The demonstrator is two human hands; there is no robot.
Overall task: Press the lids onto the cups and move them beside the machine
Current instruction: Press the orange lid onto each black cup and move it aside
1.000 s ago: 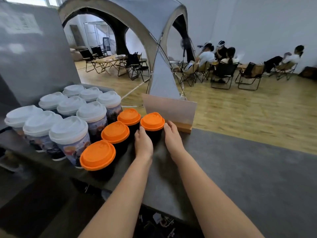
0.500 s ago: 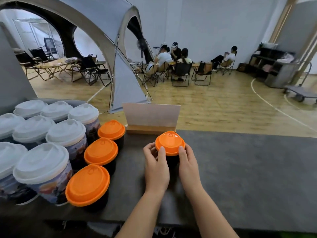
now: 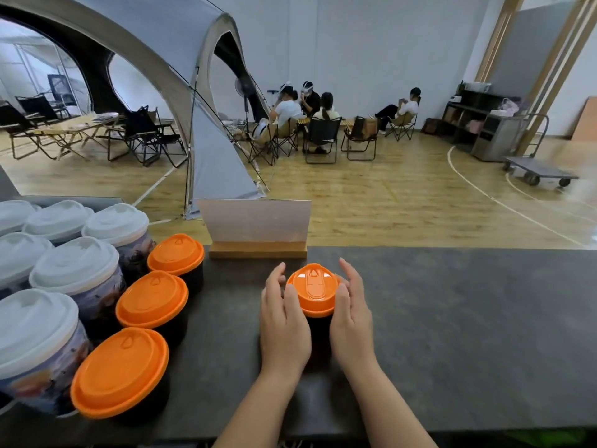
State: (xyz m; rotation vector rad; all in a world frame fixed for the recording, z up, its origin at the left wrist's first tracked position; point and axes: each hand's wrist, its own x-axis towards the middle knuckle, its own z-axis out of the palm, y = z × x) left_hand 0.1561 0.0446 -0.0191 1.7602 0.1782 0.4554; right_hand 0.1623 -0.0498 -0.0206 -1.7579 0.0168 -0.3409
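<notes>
Dark grey stone-look counter (image 3: 452, 318); wood-based card sign (image 3: 256, 232) at its far edge; dark paper cup with round orange plastic lid (image 3: 312, 287) just before the sign, probably light, crushable, best held at the rim; left hand (image 3: 281, 321) and right hand (image 3: 352, 318) flank it, fingers relaxed, touching the lid's sides.

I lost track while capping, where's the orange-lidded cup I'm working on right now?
In the head view, the cup stands mid-counter between the left hand and right hand, just in front of the sign stand, right of the row of three orange-lidded cups.
</notes>
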